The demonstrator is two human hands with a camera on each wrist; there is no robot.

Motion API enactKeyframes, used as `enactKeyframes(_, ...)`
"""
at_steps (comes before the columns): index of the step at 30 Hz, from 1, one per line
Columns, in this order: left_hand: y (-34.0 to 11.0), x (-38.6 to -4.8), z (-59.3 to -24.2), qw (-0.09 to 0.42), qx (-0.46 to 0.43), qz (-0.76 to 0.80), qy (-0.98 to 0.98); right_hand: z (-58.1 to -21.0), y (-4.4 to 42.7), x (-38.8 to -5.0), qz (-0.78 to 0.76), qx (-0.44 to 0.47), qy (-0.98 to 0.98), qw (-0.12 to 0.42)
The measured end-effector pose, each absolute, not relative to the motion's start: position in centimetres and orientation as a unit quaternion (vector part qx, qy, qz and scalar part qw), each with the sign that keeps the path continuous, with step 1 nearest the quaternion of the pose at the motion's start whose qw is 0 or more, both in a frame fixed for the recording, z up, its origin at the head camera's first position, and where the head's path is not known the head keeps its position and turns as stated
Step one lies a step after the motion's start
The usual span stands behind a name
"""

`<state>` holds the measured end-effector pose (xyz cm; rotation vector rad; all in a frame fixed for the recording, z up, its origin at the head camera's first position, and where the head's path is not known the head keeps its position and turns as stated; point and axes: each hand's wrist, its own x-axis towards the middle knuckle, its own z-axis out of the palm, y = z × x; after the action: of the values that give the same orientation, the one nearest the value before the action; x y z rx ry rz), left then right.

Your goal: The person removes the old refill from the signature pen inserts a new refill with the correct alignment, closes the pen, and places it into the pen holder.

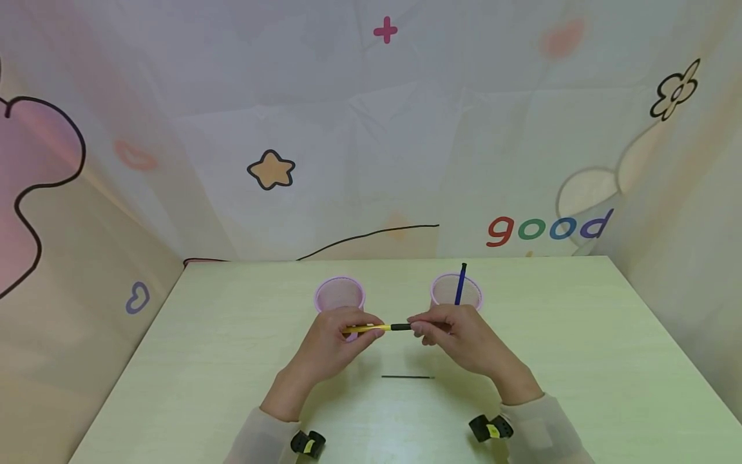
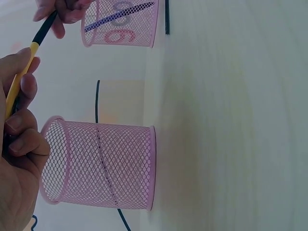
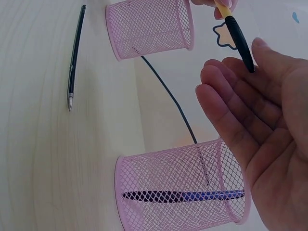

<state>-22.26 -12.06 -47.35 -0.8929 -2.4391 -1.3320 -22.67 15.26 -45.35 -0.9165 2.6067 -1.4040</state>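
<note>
My left hand [image 1: 333,338] grips a yellow pen barrel [image 2: 16,89] with a black end section [image 1: 400,327]. That end points at my right hand [image 1: 464,338]. In the right wrist view, the black tip lies against the index finger, between thumb and fingers, with the thumb slightly apart from it. The right fingers are loosely bent. A thin dark pen refill [image 3: 74,62] with a metal tip lies on the table below the hands. Behind the left hand stands a pink mesh pen cup [image 2: 106,166]; behind the right, another pink mesh cup [image 3: 168,168] holds a blue pen [image 1: 460,283].
The pale wooden table [image 1: 185,361] reaches back to a printed cloth backdrop [image 1: 359,142] that also closes in both sides. Both mesh cups stand upright near the back edge, with a gap between them.
</note>
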Motion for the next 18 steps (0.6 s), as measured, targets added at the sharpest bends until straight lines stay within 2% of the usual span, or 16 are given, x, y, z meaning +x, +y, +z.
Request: enactKeyframes(18, -12.05, -22.37, -47.55, 0.112, -0.3, -0.45, -0.833, -45.39, 15.17, -22.7, -0.441, -0.274, 0.855, -0.015)
